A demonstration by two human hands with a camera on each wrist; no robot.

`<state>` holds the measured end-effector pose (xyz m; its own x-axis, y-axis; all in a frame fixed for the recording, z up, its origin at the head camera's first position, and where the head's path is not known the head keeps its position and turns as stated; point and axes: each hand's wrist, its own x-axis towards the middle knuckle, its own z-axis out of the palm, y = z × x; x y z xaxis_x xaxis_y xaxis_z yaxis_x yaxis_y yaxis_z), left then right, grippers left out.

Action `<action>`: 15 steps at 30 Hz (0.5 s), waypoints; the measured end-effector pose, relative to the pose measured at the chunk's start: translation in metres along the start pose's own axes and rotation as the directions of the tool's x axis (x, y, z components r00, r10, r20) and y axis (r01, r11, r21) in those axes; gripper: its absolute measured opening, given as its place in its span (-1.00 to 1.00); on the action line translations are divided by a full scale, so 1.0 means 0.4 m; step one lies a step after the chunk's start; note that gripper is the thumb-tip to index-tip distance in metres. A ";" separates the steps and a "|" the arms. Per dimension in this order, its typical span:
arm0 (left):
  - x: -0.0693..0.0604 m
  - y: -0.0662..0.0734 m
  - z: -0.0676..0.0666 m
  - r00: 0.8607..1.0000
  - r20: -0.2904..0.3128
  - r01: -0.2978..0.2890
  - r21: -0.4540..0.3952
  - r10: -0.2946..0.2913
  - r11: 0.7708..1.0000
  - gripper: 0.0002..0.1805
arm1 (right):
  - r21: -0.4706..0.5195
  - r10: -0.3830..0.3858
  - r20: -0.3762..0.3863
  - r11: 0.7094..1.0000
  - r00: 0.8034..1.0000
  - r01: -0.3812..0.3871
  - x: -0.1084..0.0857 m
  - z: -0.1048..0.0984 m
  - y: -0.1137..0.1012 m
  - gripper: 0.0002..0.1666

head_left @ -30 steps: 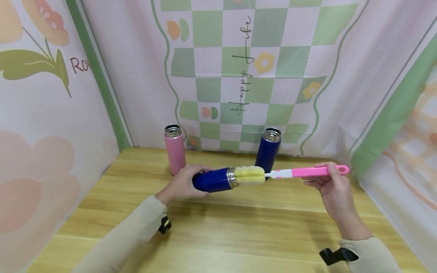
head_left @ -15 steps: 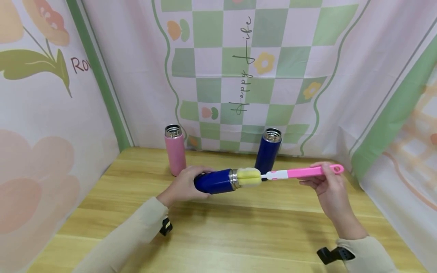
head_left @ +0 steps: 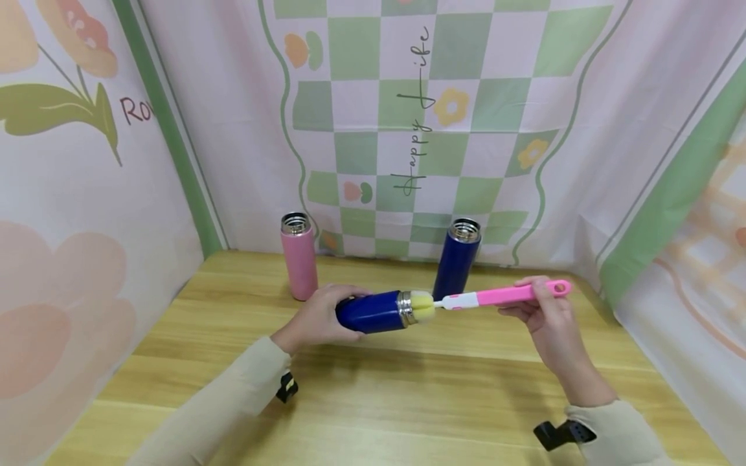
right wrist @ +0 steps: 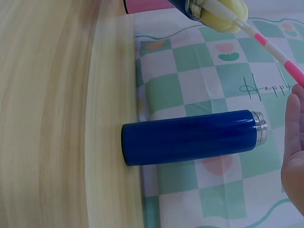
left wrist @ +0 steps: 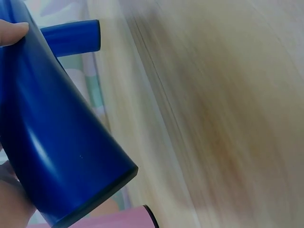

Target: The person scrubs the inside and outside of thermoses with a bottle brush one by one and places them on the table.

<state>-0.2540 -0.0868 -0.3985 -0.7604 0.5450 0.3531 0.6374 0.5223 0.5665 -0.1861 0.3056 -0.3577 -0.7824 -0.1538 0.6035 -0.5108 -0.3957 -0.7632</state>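
Note:
My left hand (head_left: 324, 316) grips a dark blue bottle (head_left: 373, 312) round its base end, holding it nearly level above the table with the steel mouth to the right. In my right hand (head_left: 553, 327) is a bottle brush (head_left: 506, 296) with a pink and white handle, pinched near its far end. The yellow sponge head (head_left: 423, 305) sits partly inside the bottle's mouth, and the rest of it shows outside. In the left wrist view the held bottle (left wrist: 61, 128) fills the left side. The right wrist view shows the sponge (right wrist: 223, 16) at the bottle's rim.
A pink bottle (head_left: 300, 259) without a lid stands upright behind my left hand. Another dark blue bottle (head_left: 458, 259), also lidless, stands behind the brush near the table's (head_left: 373, 401) back edge. A patterned curtain (head_left: 402, 149) hangs directly behind the table.
My right hand has moved left with the brush, and more of the sponge is now inside the bottle. My left hand and the held bottle have shifted slightly right.

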 end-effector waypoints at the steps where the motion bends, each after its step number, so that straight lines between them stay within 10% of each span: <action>1: 0.000 0.002 -0.001 1.000 0.000 0.002 0.000 -0.002 1.000 -0.21 | 0.000 -0.003 0.005 1.000 1.000 0.003 0.000 0.001 0.002 -0.56; 15: -0.003 0.001 -0.003 1.000 0.019 0.007 -0.042 -0.006 0.999 -0.21 | -0.005 0.089 0.073 0.996 0.993 -0.089 -0.001 0.027 0.043 -0.58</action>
<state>-0.2529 -0.0882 -0.3977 -0.7616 0.5541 0.3360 0.6267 0.4980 0.5993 -0.1906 0.2890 -0.3685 -0.7966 -0.2542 0.5484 -0.4410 -0.3761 -0.8149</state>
